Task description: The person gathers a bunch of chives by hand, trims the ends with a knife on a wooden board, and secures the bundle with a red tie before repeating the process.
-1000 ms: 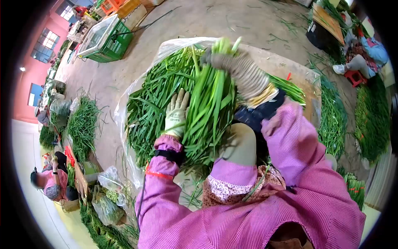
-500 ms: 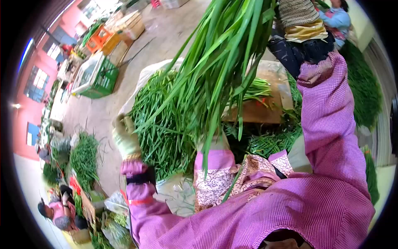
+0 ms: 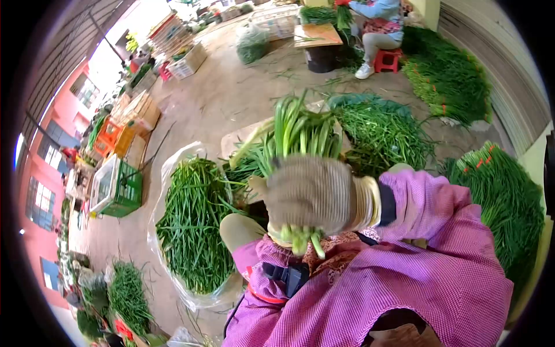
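Note:
My right hand (image 3: 312,191), in a striped grey-brown glove, is wrapped round a bunch of long green leafy stalks (image 3: 303,136) in front of my lap. The pale cut ends stick out below the fist and the green part rises above it. My left sleeve (image 3: 263,274), with a black band at the wrist, reaches up under the right glove. The left hand is mostly hidden behind that glove, so its fingers cannot be made out. A board (image 3: 234,141) with greens on it lies just beyond.
Clear plastic (image 3: 167,185) holds a heap of greens at left. More greens (image 3: 384,136) lie beyond the board, with tied bundles (image 3: 500,202) at right. A person (image 3: 381,26) sits on a red stool (image 3: 388,59). A green crate (image 3: 124,188) stands far left.
My right hand has come down from the upper right to my lap with the greens, now stems down. My left hand has moved in from the left. The view has shifted.

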Tool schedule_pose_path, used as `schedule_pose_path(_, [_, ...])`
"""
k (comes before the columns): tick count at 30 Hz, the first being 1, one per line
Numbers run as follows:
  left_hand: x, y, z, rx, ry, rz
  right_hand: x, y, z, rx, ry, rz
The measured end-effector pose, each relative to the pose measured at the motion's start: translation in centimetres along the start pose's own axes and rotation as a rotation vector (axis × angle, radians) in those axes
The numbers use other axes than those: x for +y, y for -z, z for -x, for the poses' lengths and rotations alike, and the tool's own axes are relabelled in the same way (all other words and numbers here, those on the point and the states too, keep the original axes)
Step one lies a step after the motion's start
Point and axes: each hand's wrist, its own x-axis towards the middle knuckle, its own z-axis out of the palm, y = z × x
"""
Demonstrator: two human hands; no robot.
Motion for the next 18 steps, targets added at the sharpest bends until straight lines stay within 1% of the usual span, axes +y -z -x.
schedule_pose_path(1, [-0.8, 0.7, 0.0, -0.015, 0.055, 0.000, -1.5, 0.5, 1.1, -0.037, 0.037, -0.043])
schedule_pose_path(4, [-2.6, 2.3, -0.1, -0.048, 0.167, -0.001, -4.6, 0.6, 4.8, -0.073, 0.036, -0.095])
schedule_pose_path(5, [-3.3, 2.6, -0.2, -0.054, 0.199, 0.003, -5.2, 1.1, 5.6, -0.142, 0.041, -0.099])
schedule_pose_path(7, [-4.2, 3.2, -0.6, -0.072, 0.251, 0.006, -5.7, 1.9, 6.4, -0.259, 0.060, -0.097])
schedule_pose_path(12, [-6.3, 4.6, -0.8, -0.068, 0.357, -0.004, -6.4, 0.3, 11.7, -0.341, 0.024, -0.066])
schedule_pose_path(14, [-7.1, 5.5, -1.1, -0.053, 0.388, -0.005, -6.7, -1.5, 14.9, -0.432, -0.022, 0.083])
schedule_pose_path(15, [-7.5, 6.0, -1.1, -0.040, 0.402, -0.003, -6.4, -1.7, 15.7, -0.413, -0.053, 0.032])
schedule_pose_path(16, [-7.9, 6.6, -1.3, -0.024, 0.415, -0.001, -6.7, -2.0, 16.4, -0.381, -0.151, -0.002])
schedule_pose_path(18, [-8.8, 7.8, -1.3, 0.009, 0.436, -0.006, -6.7, -2.9, 17.5, -0.462, -0.258, -0.034])
